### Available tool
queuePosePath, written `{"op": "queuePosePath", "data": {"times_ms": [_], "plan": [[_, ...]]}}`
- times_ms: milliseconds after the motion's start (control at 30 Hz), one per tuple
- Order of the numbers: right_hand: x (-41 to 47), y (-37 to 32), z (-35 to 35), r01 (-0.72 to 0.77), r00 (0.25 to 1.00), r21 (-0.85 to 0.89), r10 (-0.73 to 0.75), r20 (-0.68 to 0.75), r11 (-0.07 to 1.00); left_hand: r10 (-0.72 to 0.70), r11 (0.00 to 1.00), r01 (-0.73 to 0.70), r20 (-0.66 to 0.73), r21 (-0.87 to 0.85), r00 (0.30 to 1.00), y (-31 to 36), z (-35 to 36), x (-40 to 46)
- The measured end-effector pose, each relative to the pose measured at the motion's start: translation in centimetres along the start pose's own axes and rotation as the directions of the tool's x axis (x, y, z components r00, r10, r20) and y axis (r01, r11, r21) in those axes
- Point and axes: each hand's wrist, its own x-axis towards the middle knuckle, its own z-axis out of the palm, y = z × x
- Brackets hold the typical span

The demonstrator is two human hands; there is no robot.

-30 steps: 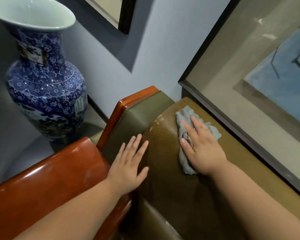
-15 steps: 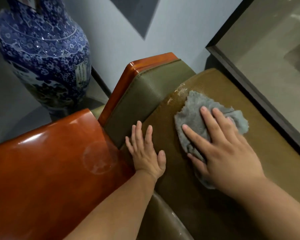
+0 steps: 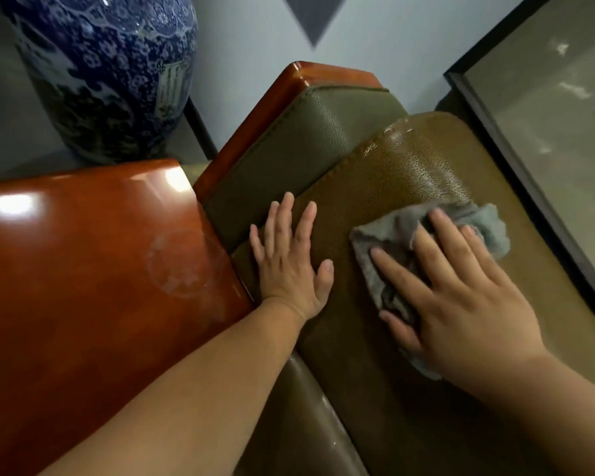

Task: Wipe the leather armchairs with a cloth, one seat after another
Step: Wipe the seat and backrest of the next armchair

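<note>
An olive-brown leather armchair back cushion (image 3: 409, 173) fills the centre, its top glossy and damp-looking. A crumpled grey cloth (image 3: 389, 242) lies on it, pressed flat under the spread fingers of my right hand (image 3: 461, 304). My left hand (image 3: 289, 262) rests flat on the leather to the left of the cloth, fingers straight, close to the seam with the greener side cushion (image 3: 289, 152). Part of the cloth is hidden under my right palm.
A polished red-brown wooden armrest (image 3: 93, 269) with a faint ring mark sits at the left, and a wooden frame edge (image 3: 327, 73) tops the side cushion. A large blue-and-white porcelain vase (image 3: 110, 70) stands behind it. A dark-framed picture (image 3: 529, 166) leans at the right.
My right hand has slid the cloth down the cushion towards me, leaving a wet sheen above it. The view has tilted lower. My left hand stays pressed on the leather.
</note>
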Motion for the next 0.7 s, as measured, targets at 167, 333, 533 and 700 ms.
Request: {"op": "queuePosePath", "data": {"times_ms": [167, 333, 533, 700], "plan": [[10.4, -1.9, -1.6, -0.339, 0.933, 0.057, 0.344, -0.108, 0.939, -0.008, 0.998, 0.003, 0.076, 0.070, 0.997, 0.3, -1.0, -0.1], [4.4, -7.6, 3.0, -0.117, 0.992, -0.017, 0.116, -0.047, 0.993, 0.162, 0.970, -0.223, 0.421, 0.101, 0.893, -6.5, -4.3, -1.3], [4.2, -5.7, 3.1, -0.025, 1.000, -0.085, 0.025, -0.008, 0.996, 0.324, 0.908, -0.415, 0.521, 0.063, 0.790, -11.2, -7.9, 0.5], [8.9, -7.8, 2.1, -0.203, 0.974, -0.037, 0.198, -0.105, 0.978, 0.337, 0.920, -0.391, 0.431, 0.039, 0.837, -12.9, -7.6, -0.5]]}}
